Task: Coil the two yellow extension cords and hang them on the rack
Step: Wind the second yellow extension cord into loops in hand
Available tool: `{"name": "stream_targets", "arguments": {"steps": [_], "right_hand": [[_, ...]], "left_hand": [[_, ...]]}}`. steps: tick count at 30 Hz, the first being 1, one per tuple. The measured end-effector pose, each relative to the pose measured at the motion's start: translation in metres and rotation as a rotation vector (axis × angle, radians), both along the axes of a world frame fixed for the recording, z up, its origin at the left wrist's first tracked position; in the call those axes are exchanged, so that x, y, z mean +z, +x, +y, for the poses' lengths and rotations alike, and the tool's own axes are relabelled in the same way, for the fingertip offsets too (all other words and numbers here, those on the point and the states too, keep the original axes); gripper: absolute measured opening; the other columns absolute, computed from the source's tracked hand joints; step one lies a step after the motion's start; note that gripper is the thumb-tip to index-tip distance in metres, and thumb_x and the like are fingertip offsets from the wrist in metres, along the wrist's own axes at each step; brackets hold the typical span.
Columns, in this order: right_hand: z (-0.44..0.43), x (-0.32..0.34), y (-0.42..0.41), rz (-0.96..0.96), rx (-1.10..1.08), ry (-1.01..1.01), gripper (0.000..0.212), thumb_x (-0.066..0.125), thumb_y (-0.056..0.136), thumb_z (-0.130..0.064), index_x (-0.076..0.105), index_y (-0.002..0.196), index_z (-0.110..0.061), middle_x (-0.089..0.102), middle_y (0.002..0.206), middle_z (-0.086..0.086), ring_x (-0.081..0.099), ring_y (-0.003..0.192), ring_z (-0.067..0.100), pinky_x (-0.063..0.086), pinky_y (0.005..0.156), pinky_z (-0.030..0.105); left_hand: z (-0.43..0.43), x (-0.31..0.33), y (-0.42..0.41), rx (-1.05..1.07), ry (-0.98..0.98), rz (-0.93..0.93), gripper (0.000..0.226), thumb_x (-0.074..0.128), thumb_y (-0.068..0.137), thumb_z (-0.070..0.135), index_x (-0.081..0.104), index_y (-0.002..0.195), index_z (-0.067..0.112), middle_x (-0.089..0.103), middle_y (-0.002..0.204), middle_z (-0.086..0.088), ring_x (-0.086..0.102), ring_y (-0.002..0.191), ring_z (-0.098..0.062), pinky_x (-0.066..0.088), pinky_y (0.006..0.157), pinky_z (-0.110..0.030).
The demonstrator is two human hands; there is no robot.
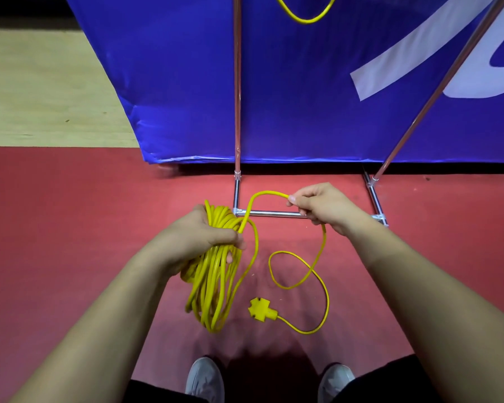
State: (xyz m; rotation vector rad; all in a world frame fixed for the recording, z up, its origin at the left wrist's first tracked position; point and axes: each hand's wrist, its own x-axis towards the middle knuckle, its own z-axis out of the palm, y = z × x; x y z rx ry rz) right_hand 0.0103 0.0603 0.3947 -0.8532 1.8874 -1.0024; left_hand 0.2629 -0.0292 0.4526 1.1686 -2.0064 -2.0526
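Observation:
My left hand (pixel 204 234) grips a thick coil of yellow extension cord (pixel 213 286) that hangs down below the fist. From the coil a loose strand arcs over to my right hand (pixel 314 203), which pinches it. Below that hand the strand (pixel 317 257) drops to the red floor, curls in a loop and ends in a yellow socket head (pixel 261 308) lying flat. A loop of a second yellow cord (pixel 306 17) hangs at the top of the view, against the blue banner. The metal rack (pixel 237 112) stands just in front of me.
The rack's base bars (pixel 274 213) lie on the red floor (pixel 70 228) under my hands, with a slanted pole (pixel 437 91) at right. A blue banner (pixel 172 82) stands behind. Wooden flooring (pixel 41 88) is at far left. My two grey shoes (pixel 205 379) are at the bottom.

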Motion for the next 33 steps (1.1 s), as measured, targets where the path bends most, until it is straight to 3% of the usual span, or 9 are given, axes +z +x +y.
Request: {"name": "stream_targets", "arguments": {"steps": [3,7,11,13,15,17,20,25,33], "right_hand": [[-0.001,-0.001,0.001,-0.014,0.000,0.015,0.019,0.062,0.094,-0.021,0.071,0.080,-0.013,0.048,0.059,0.002,0.032,0.046,0.011,0.028,0.049,0.025],[-0.004,-0.003,0.001,-0.017,0.001,0.014,0.019,0.060,0.095,-0.020,0.071,0.087,-0.007,0.049,0.059,0.003,0.031,0.044,0.011,0.029,0.047,0.024],[-0.005,-0.003,0.001,-0.030,0.016,0.008,0.020,0.061,0.095,-0.022,0.071,0.086,-0.008,0.050,0.059,0.003,0.032,0.046,0.012,0.029,0.048,0.024],[-0.004,-0.002,0.002,-0.025,0.019,0.009,0.019,0.061,0.095,-0.022,0.072,0.085,-0.010,0.050,0.059,0.003,0.033,0.047,0.012,0.029,0.048,0.024],[-0.004,-0.002,0.002,-0.013,0.010,-0.002,0.019,0.060,0.096,-0.021,0.072,0.084,-0.010,0.050,0.059,0.003,0.033,0.047,0.012,0.029,0.048,0.025],[-0.004,-0.001,0.002,-0.014,-0.017,-0.036,0.019,0.059,0.096,-0.019,0.071,0.085,-0.009,0.049,0.060,0.003,0.033,0.047,0.013,0.028,0.049,0.025],[-0.003,0.003,0.001,-0.010,-0.049,-0.092,0.019,0.057,0.097,-0.017,0.071,0.086,-0.010,0.048,0.061,0.003,0.034,0.049,0.013,0.027,0.048,0.024],[-0.003,0.009,0.002,0.004,-0.067,-0.245,0.020,0.053,0.098,-0.010,0.073,0.093,-0.011,0.049,0.063,0.004,0.036,0.053,0.012,0.029,0.052,0.025],[-0.006,0.025,0.012,0.076,0.067,-0.391,0.020,0.056,0.097,-0.013,0.075,0.095,-0.017,0.051,0.064,0.001,0.040,0.059,0.012,0.033,0.057,0.024]], "left_hand": [[-0.001,-0.004,-0.004,0.124,-0.054,0.048,0.059,0.079,0.074,0.018,0.044,0.113,-0.010,0.070,0.083,-0.027,0.059,0.049,-0.028,0.054,0.053,-0.042],[-0.004,-0.004,-0.009,0.256,-0.179,0.077,0.033,0.053,0.096,0.033,0.048,0.109,0.004,0.062,0.056,-0.015,0.055,0.036,-0.021,0.043,0.038,-0.023],[-0.007,-0.004,-0.011,0.290,-0.204,0.085,0.030,0.046,0.100,0.027,0.040,0.126,0.014,0.056,0.041,-0.006,0.054,0.032,-0.022,0.043,0.035,-0.022],[-0.007,-0.005,-0.011,0.307,-0.172,0.093,0.052,0.050,0.098,0.024,0.021,0.141,0.033,0.059,0.044,-0.008,0.057,0.036,-0.026,0.047,0.039,-0.026],[-0.006,-0.002,-0.010,0.286,-0.097,0.165,0.057,0.055,0.096,0.022,0.026,0.139,0.046,0.064,0.056,-0.014,0.057,0.040,-0.027,0.049,0.041,-0.028],[-0.005,0.003,-0.008,0.231,-0.016,0.244,0.049,0.065,0.086,0.023,0.050,0.131,0.035,0.068,0.071,-0.016,0.056,0.044,-0.023,0.050,0.045,-0.027],[-0.005,0.005,-0.006,0.145,0.073,0.299,0.047,0.073,0.074,0.013,0.065,0.119,0.023,0.064,0.075,-0.009,0.055,0.052,-0.018,0.051,0.051,-0.026],[-0.005,0.005,-0.005,0.124,0.206,0.372,0.058,0.074,0.072,0.001,0.062,0.124,0.023,0.062,0.077,-0.008,0.057,0.057,-0.023,0.051,0.055,-0.030],[-0.001,0.009,-0.004,0.095,0.314,0.425,0.054,0.066,0.074,0.009,0.058,0.127,0.012,0.069,0.084,-0.009,0.067,0.062,-0.021,0.056,0.056,-0.030]]}}
